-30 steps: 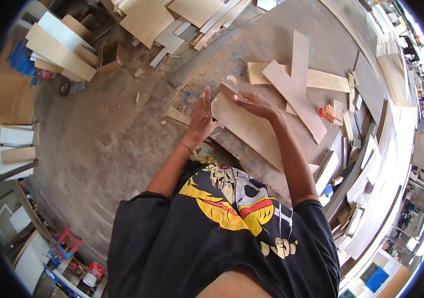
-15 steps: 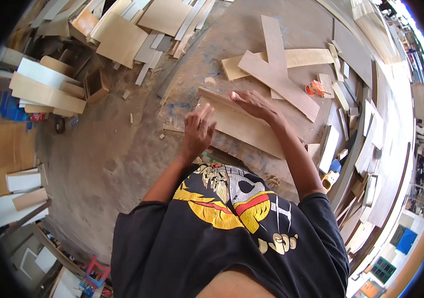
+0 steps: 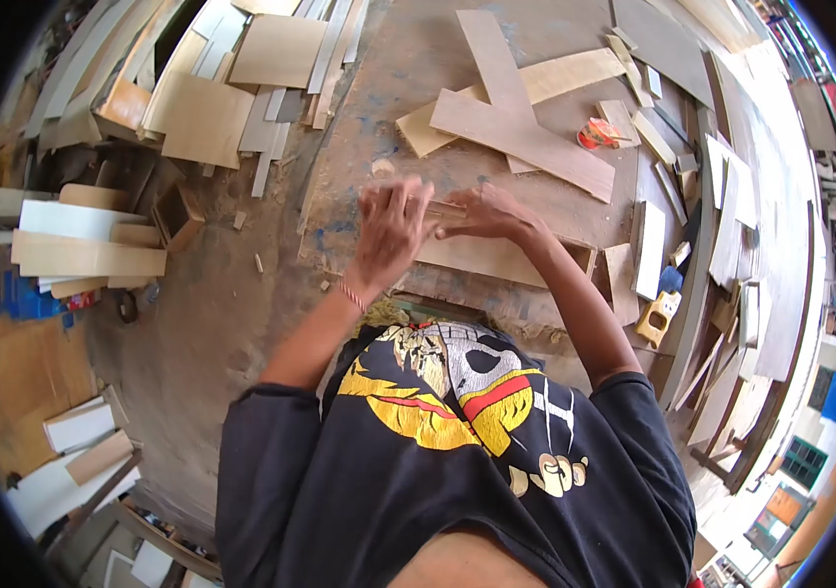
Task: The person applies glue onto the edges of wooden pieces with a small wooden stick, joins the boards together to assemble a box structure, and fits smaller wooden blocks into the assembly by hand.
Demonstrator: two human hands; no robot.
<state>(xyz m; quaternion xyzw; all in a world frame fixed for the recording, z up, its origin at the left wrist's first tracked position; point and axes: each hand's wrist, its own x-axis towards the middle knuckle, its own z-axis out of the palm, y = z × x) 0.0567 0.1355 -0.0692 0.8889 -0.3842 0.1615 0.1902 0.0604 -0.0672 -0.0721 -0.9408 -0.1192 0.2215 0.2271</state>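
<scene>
Long pale wooden board (image 3: 486,259) sits dead ahead at 12 o'clock on the scuffed brown surface (image 3: 339,188). Left hand (image 3: 390,230) is blurry, loosely open over its left end; right hand (image 3: 483,212) half open, curved near it. Can't tell if either's gripping. Crossed tan wooden planks (image 3: 524,145), 1 o'clock.

I have the left hand (image 3: 393,233), blurred, over the left end of the plywood board (image 3: 481,257), and the right hand (image 3: 486,211) at that board's far edge, thumb toward the left hand; from here I can't tell whether either one grips it. Beyond the board I see three overlapping planks (image 3: 525,145), and past its right end a red tub (image 3: 594,134) with a stick (image 3: 621,139) poking out. Right of the board lies a yellow tool handle (image 3: 658,318); well to its left, a small open wooden box (image 3: 183,238).
</scene>
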